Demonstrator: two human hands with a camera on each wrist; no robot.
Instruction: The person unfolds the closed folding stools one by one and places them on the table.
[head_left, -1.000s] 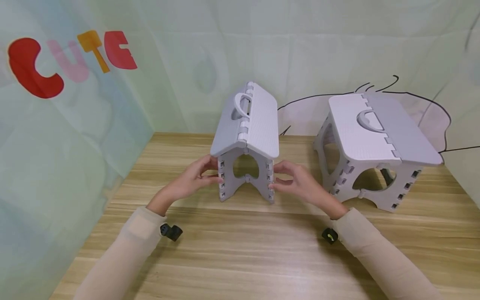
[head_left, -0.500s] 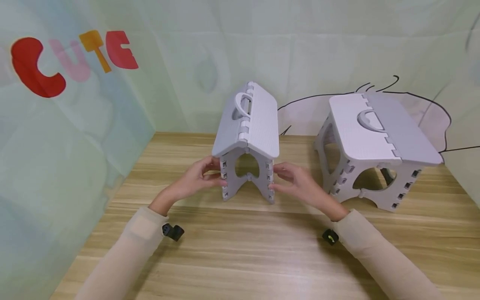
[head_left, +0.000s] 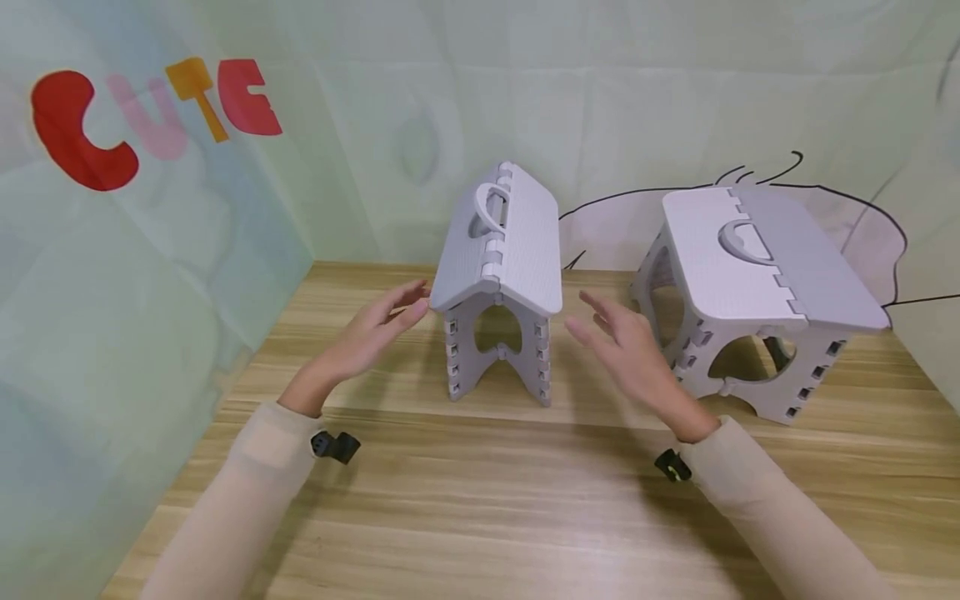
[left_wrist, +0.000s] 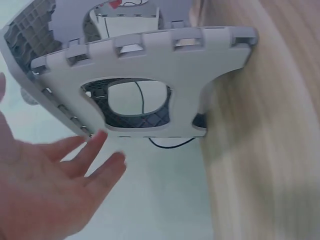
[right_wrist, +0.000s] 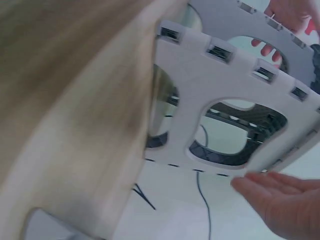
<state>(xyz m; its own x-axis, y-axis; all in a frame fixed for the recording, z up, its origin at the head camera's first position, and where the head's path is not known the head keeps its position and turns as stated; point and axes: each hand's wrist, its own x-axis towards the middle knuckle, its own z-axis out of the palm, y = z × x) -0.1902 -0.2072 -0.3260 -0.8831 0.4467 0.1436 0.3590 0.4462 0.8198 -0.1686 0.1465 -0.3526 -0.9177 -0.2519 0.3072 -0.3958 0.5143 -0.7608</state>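
A grey folding stool [head_left: 528, 237] stands mid-table, its two-panel top bent up into a ridge like a small roof and its legs partly folded inward. Left of it, my left hand [head_left: 367, 333] hovers beside the top's edge, fingers loosely extended. On the other side my right hand [head_left: 630, 350] is held apart from the stool, its fingers straight and holding nothing. The left wrist view shows the stool's side leg panel [left_wrist: 190, 60] with the fingers near it. In the right wrist view the opposite leg panel [right_wrist: 195, 90] appears beyond the fingertips.
A second folding stool [head_left: 738, 292], unfolded wider with its top nearly flat, stands to the right, close to my right forearm. The wooden table [head_left: 480, 500] meets a printed cloth backdrop [head_left: 450, 100] behind and at the left.
Both hands have let go of the stool's leg panels and moved outward, the left one also rising a little. The stool looks nearly unchanged, and the head view has shifted slightly.
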